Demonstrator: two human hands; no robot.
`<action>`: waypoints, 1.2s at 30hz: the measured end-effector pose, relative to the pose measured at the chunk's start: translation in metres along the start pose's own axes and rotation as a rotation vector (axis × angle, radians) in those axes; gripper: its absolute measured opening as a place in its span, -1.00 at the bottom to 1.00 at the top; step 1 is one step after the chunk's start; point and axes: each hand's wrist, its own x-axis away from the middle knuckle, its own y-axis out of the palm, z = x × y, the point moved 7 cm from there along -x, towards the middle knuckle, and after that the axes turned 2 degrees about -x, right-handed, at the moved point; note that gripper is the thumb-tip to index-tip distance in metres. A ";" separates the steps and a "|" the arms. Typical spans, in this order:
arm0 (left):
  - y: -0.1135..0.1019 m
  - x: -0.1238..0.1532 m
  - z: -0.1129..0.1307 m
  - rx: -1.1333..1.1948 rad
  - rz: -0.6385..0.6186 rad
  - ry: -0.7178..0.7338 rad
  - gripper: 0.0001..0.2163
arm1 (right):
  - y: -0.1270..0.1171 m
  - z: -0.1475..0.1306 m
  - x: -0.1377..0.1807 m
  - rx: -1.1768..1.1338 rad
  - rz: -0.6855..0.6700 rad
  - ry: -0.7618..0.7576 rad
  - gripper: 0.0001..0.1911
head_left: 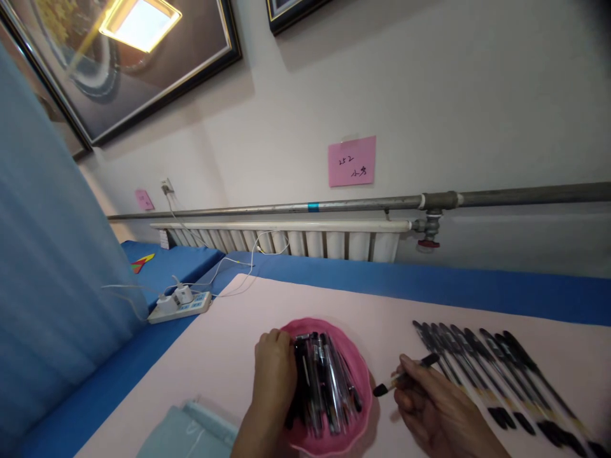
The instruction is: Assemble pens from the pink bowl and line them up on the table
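A pink scalloped plate [366, 388] holds a heap of clear pen parts and pens [329, 381] with black ends. My left hand [275, 366] lies over its left rim with curled fingers. Its fingertips are hidden among the pens, so whatever they grip cannot be made out. To the right of the plate, my right hand [436, 407] is closed on a pen [396, 383] with black ends, pinched between thumb and fingers and held slanted above the paper. Beyond that hand, a row of several black-capped pens [482, 369] lies side by side on the pink sheet [229, 362].
A folded light-blue cloth [186, 432] rests at the front left. A white power strip [179, 308] with plugs and cables sits on the blue table [114, 375]. Behind are a radiator [315, 242] and a pipe [267, 210]; a blue curtain [52, 222] hangs at left.
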 end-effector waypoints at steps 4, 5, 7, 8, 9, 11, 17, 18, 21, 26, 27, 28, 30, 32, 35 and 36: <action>0.014 -0.006 -0.005 -0.583 -0.145 0.028 -0.73 | 0.002 -0.002 0.001 0.015 -0.026 -0.043 -0.64; 0.017 -0.005 -0.003 -0.656 -0.159 0.039 -0.72 | 0.002 -0.002 0.002 0.013 -0.036 -0.048 -0.64; 0.021 -0.003 0.000 -0.741 -0.161 0.055 -0.70 | 0.003 -0.001 0.002 0.007 -0.051 -0.048 -0.63; 0.022 -0.002 0.001 -0.764 -0.158 0.060 -0.69 | 0.003 -0.001 0.001 0.006 -0.056 -0.045 -0.62; 0.023 -0.002 0.002 -0.779 -0.151 0.066 -0.69 | 0.003 -0.001 0.001 0.005 -0.061 -0.044 -0.62; 0.024 -0.001 0.003 -0.795 -0.135 0.075 -0.69 | 0.004 0.000 -0.001 0.003 -0.068 -0.046 -0.60; 0.024 0.000 0.006 -0.830 -0.129 0.095 -0.69 | 0.009 0.001 0.000 0.032 -0.140 -0.044 -0.60; 0.024 0.000 0.007 -0.831 -0.128 0.099 -0.70 | 0.010 0.001 0.001 0.039 -0.148 -0.046 -0.60; 0.024 0.001 0.008 -0.824 -0.133 0.105 -0.70 | 0.011 0.001 0.004 0.047 -0.164 -0.052 -0.62; 0.028 0.002 0.008 -0.832 -0.157 0.114 -0.69 | 0.012 0.001 0.003 0.042 -0.184 -0.067 -0.62; 0.029 0.002 0.008 -0.837 -0.162 0.118 -0.69 | 0.012 0.001 0.003 0.042 -0.183 -0.066 -0.63; 0.030 0.002 0.008 -0.842 -0.165 0.120 -0.68 | 0.012 0.000 0.003 0.045 -0.183 -0.065 -0.63; 0.031 0.002 0.007 -0.856 -0.166 0.111 -0.67 | 0.012 0.001 0.004 0.057 -0.185 -0.060 -0.63; 0.031 0.002 0.006 -0.870 -0.160 0.097 -0.67 | 0.013 0.000 0.005 0.065 -0.185 -0.067 -0.63; 0.029 0.002 0.005 -0.894 -0.152 0.078 -0.68 | 0.012 0.000 0.006 0.075 -0.185 -0.085 -0.63; 0.029 0.002 0.005 -0.903 -0.151 0.069 -0.68 | 0.012 0.000 0.006 0.077 -0.183 -0.087 -0.63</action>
